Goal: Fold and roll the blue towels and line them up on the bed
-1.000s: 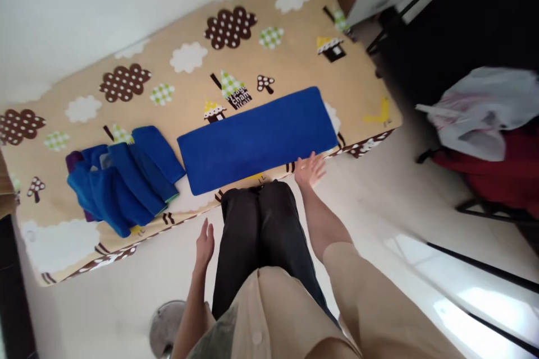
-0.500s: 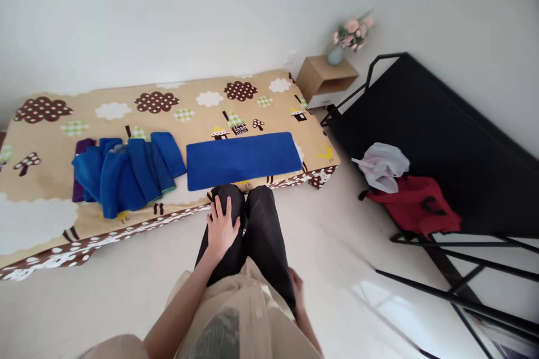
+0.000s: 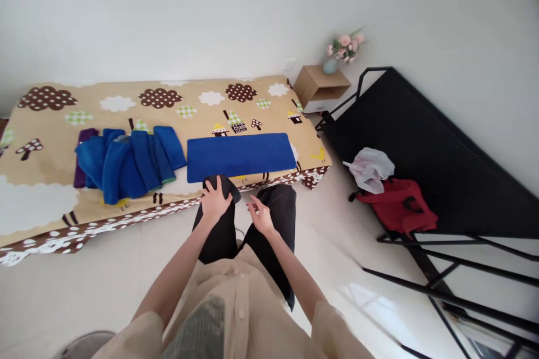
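My left hand (image 3: 214, 201) rests on my left knee, its fingers curled over the black trouser leg. My right hand (image 3: 260, 216) hovers between my knees with its fingers loosely spread and nothing in it. Just beyond my knees a folded blue towel (image 3: 240, 155) lies flat on the patterned bed (image 3: 50, 179), close to its near edge. To its left sits a pile of blue towels (image 3: 126, 160) with a purple one under them.
A wooden nightstand (image 3: 320, 87) with a vase of pink flowers (image 3: 343, 47) stands at the bed's far end. A black metal frame (image 3: 421, 151) fills the right side, with a red bag (image 3: 400, 207) and a white plastic bag (image 3: 369, 169) on it. The floor is pale tile.
The view has lifted from the bed to take in the room. My left hand went to my knee and stays there. My right hand left the towel's edge, dropped beside my thigh, then came up between my knees.
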Demonstrator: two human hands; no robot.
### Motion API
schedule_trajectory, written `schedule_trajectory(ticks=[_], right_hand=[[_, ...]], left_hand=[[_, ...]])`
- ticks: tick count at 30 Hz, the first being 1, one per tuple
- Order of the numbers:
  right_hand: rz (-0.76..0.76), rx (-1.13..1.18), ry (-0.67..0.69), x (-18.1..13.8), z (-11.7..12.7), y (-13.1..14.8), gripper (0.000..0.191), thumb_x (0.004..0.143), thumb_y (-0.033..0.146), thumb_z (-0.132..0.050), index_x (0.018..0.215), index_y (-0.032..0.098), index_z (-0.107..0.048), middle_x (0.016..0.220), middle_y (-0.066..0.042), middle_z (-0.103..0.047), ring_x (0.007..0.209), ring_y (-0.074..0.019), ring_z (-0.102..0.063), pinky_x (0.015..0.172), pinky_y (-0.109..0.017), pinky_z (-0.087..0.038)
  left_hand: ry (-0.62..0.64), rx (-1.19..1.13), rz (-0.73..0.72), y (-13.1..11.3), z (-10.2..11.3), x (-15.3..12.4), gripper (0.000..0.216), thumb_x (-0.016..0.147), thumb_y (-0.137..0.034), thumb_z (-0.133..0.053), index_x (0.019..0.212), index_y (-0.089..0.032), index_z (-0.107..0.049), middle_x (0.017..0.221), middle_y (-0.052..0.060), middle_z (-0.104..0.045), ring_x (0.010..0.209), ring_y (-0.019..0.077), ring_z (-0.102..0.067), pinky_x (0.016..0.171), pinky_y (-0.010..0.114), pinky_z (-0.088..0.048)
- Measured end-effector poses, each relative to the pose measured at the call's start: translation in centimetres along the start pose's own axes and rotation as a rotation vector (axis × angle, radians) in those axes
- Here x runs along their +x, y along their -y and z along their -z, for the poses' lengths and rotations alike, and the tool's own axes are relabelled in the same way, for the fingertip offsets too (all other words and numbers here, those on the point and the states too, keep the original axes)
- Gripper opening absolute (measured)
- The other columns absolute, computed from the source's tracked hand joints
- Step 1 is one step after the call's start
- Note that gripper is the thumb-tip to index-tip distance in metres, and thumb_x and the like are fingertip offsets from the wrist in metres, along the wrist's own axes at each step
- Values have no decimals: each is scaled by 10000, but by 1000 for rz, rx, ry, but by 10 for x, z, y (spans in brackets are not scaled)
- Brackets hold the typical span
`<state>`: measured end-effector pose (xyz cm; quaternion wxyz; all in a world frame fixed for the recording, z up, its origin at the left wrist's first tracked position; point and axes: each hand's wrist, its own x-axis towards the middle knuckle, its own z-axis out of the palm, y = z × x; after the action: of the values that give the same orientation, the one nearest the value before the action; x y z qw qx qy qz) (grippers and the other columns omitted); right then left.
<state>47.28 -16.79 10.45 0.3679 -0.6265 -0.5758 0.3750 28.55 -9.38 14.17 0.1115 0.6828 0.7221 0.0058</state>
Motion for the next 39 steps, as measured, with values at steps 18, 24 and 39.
schedule_trajectory(ticks=[18,24,39], right_hand=[[-476,383,-160,108,-53,-58,340,835,179,-678,1171,160,-726,1204,-101,-753,912,-165,-733,838,-253,-586],[-767,732,-259,149,-67,-67,218,862,146,-648,1078,140,-676,959,-55,-761,683,-113,-689,574,-179,-519],[-887,1049,-392,204,-95,-103,185,975,250,-644,1105,120,-670,1024,-106,-800,558,-69,-593,492,-139,-482]], left_hand=[[5,96,36,-12,-4,12,780,990,-556,-466,1664,-182,-348,1553,270,-422,1213,457,-565,858,512,-557],[-7,118,60,-7,1,15,776,991,-553,-467,1664,-184,-348,1563,260,-419,1193,439,-585,879,505,-555],[31,122,54,-19,7,25,773,980,-557,-503,1652,-195,-376,1549,243,-449,1256,444,-581,896,506,-572]])
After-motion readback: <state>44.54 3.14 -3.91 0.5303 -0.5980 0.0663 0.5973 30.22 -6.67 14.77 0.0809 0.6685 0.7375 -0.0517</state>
